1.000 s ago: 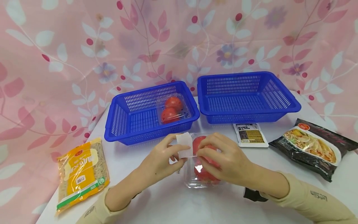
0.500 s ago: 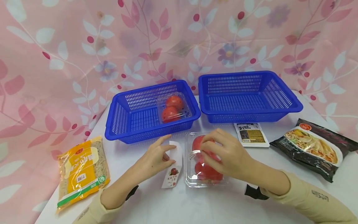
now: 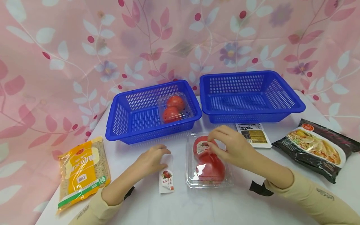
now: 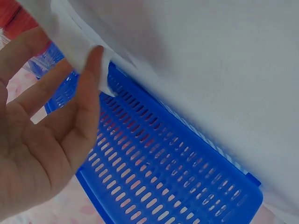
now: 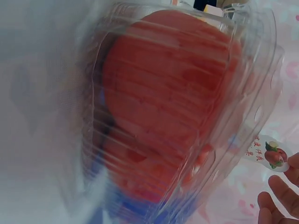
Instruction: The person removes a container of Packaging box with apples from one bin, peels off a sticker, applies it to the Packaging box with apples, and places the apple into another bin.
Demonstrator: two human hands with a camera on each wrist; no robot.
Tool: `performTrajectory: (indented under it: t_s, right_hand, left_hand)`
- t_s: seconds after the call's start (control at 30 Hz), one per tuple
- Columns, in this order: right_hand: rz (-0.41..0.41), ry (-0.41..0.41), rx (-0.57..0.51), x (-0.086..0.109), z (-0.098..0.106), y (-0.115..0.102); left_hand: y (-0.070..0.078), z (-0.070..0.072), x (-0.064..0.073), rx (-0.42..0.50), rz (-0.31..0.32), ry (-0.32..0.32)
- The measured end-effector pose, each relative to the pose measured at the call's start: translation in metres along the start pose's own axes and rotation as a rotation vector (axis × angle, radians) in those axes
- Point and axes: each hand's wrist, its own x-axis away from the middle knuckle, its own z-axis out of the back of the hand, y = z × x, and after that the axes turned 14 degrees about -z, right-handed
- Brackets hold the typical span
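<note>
A clear plastic box with red tomatoes lies on the white table in the head view. Over its lid, my right hand pinches the edge of a round printed sticker. That sticker's fruit picture shows beside the fingertips in the right wrist view. To the left of the box, my left hand holds the upper end of a white label strip printed with a fruit picture. In the left wrist view the paper strip passes between thumb and fingers.
A blue basket behind my left hand holds another clear box of tomatoes. A second blue basket stands to its right. A yellow grain bag lies left; a flat sachet and a black noodle packet lie right.
My hands have moved apart. The sticker has come away from the strip with my right hand and is now over the lid. My left hand has drawn the strip left, down onto the table.
</note>
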Motion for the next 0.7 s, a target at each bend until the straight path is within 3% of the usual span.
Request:
performTrajectory:
  t_s: [0.17,0.33,0.47,0.6,0.7]
  right_hand:
    - [-0.049,-0.012,0.042,0.0,0.003,0.006]
    - [-0.07,-0.029,0.036,0.001,0.006,0.01]
    - [-0.086,-0.076,-0.023,0.0,0.009,0.009]
    - [-0.124,-0.136,-0.059,-0.003,0.012,0.008]
    - [-0.157,-0.194,-0.088,-0.005,0.013,0.007]
  left_hand:
    - [-0.002,-0.003,0.0,-0.151,0.015,-0.039]
    - [0.002,-0.007,-0.003,-0.267,-0.056,-0.014]
    - [0.013,-0.006,-0.007,-0.28,-0.176,0.127]
    - [0.026,-0.005,-0.014,-0.325,-0.353,0.331]
    - [0.034,-0.006,-0.019,-0.353,-0.47,0.447]
